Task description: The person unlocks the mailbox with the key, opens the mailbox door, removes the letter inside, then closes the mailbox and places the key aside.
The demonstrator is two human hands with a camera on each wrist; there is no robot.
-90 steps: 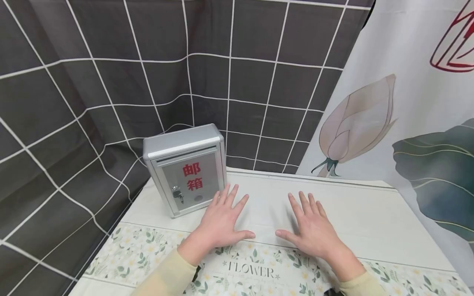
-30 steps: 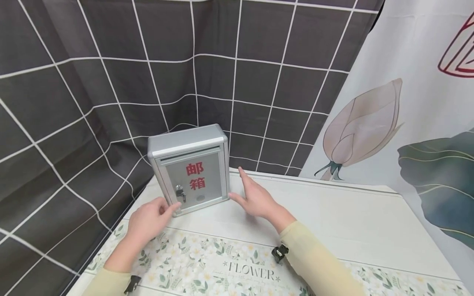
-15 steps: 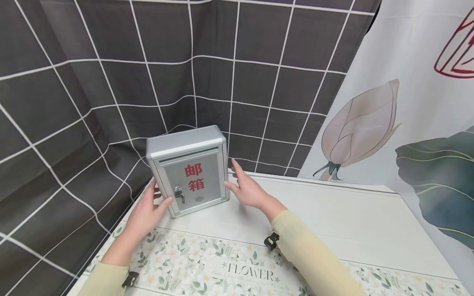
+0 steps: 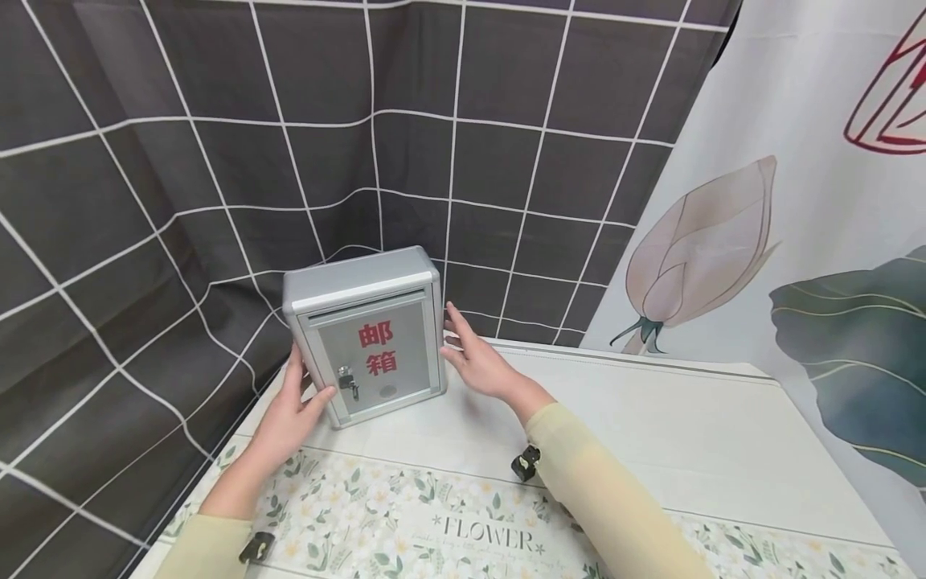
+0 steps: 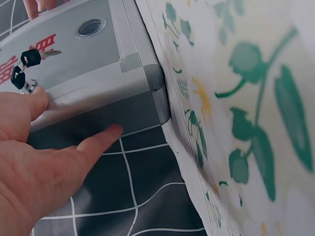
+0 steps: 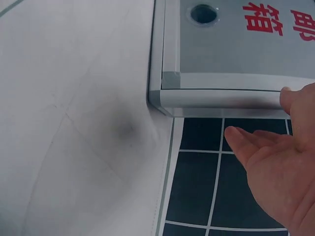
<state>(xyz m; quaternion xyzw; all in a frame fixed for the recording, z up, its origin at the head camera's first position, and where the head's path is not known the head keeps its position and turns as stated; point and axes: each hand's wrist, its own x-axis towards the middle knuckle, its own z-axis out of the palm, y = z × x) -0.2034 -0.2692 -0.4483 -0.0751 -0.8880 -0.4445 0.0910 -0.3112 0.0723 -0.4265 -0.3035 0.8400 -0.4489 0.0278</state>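
A silver metal mailbox (image 4: 408,366) with red characters stands upright, its door closed and keys (image 4: 354,390) hanging from the lock. My left hand (image 4: 282,420) is at its left side, thumb by the front edge; in the left wrist view that hand (image 5: 47,169) has its thumb near the lock and a finger extended against the side wall. At the right side, my right hand (image 4: 486,370) has extended fingers pointing toward the back. In the right wrist view this hand (image 6: 283,169) has its thumb at the box's edge (image 6: 221,100), with other fingers apart from the side.
The mailbox stands on a table with a white cover (image 4: 615,418) bearing a floral band and the word FLOWER. Behind it hangs a dark curtain (image 4: 521,169) with a white grid. A pale curtain (image 4: 817,201) with flower prints hangs at the right.
Both hands have left the table's middle for the mailbox's two sides. Over the last half second the left fingers reach slightly farther back along the side. The mailbox has not visibly moved.
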